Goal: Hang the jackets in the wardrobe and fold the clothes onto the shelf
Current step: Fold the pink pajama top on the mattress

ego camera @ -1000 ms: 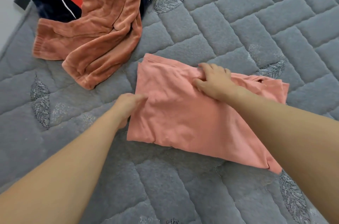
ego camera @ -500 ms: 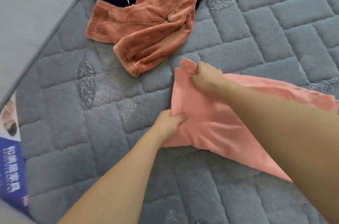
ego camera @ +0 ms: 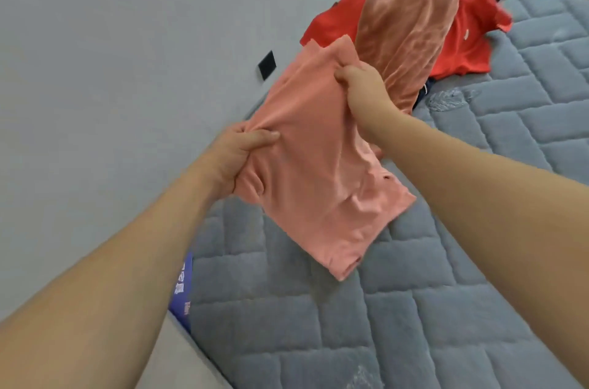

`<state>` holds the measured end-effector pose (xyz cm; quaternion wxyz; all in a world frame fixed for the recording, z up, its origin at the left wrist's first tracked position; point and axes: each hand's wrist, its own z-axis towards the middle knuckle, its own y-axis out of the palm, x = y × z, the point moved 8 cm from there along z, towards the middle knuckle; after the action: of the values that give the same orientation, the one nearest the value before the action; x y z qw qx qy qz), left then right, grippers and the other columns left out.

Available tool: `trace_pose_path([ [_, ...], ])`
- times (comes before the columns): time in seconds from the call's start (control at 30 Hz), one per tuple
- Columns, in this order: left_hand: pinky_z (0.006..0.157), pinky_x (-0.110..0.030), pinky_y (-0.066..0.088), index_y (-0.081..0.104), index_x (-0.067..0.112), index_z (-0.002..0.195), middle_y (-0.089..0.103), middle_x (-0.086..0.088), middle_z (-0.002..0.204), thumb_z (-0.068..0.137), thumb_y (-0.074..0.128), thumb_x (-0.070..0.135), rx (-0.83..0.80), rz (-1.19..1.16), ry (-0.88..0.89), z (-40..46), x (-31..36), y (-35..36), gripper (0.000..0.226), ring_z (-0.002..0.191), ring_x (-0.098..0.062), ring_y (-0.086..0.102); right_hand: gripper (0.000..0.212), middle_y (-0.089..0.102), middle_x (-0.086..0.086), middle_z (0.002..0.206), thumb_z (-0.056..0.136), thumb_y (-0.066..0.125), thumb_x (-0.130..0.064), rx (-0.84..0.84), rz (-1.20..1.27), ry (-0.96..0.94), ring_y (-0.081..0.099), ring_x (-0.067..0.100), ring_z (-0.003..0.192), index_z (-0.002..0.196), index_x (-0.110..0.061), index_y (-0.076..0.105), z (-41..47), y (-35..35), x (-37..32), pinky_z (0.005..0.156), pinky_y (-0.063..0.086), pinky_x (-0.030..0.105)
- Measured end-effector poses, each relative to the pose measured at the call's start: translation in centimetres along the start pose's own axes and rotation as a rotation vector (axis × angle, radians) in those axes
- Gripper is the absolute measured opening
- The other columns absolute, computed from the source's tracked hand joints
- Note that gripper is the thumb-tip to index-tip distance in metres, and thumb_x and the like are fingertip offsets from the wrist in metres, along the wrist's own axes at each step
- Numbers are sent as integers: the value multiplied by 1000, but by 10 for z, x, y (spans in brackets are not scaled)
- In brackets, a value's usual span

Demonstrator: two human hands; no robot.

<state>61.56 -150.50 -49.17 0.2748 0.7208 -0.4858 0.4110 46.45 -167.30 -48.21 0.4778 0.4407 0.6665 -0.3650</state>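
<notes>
A folded salmon-pink garment (ego camera: 318, 178) hangs in the air above the grey quilted mattress (ego camera: 398, 318). My left hand (ego camera: 237, 154) grips its near left edge, thumb on top. My right hand (ego camera: 361, 82) pinches its far upper edge. The lower end of the garment droops toward the mattress. Behind it lie a brown velvet garment (ego camera: 411, 25), a red garment (ego camera: 465, 38) and a dark navy one (ego camera: 424, 89), mostly hidden under the others.
A pale grey wall (ego camera: 127, 38) runs along the left of the mattress, with a small black square (ego camera: 266, 65) on it. A blue printed label (ego camera: 183, 290) sits at the mattress's left edge.
Both hands have lifted the pink garment off the mattress and carried it left, toward the wall. The view has swung left and tilted.
</notes>
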Motion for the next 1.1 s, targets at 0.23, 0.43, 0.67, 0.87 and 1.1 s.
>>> trace_pose_path([
  [0.23, 70, -29, 57, 65, 11, 121, 73, -8, 104, 75, 73, 20, -357, 172, -71, -74, 38, 90, 47, 88, -18, 70, 26, 57, -7, 71, 89, 46, -23, 210, 240, 8, 50, 13, 73, 66, -21, 57, -70, -86, -37, 69, 41, 29],
  [0.43, 63, -24, 50, 70, 21, 107, 70, 0, 80, 75, 75, 21, -417, 374, -268, -114, -107, 190, 33, 67, -12, 62, 32, 48, -5, 72, 93, 42, -9, 296, 141, 134, 48, 6, 64, 65, -23, 48, -156, -194, 106, 56, 40, 21],
  [0.67, 82, -36, 52, 69, 29, 104, 71, 0, 92, 65, 76, 32, -666, 431, -584, -223, -336, 361, 40, 86, -17, 65, 23, 48, 0, 63, 73, 37, -32, 465, -199, 362, 44, 21, 69, 56, -17, 45, -303, -347, 284, 60, 38, 37],
  [0.87, 76, -35, 58, 69, 28, 109, 74, -2, 97, 62, 78, 37, -706, 441, -570, -220, -336, 396, 49, 87, -20, 71, 35, 58, 4, 76, 68, 32, -37, 490, -370, 474, 51, 23, 72, 71, -15, 59, -334, -416, 301, 62, 40, 36],
  [1.1, 79, -32, 52, 72, 28, 90, 73, 8, 94, 80, 75, 41, -457, 722, -366, -113, -277, 277, 17, 88, -14, 68, 11, 55, -2, 82, 87, 45, -17, 214, -507, 387, 51, 23, 83, 87, -14, 55, -235, -324, 279, 63, 31, 33],
])
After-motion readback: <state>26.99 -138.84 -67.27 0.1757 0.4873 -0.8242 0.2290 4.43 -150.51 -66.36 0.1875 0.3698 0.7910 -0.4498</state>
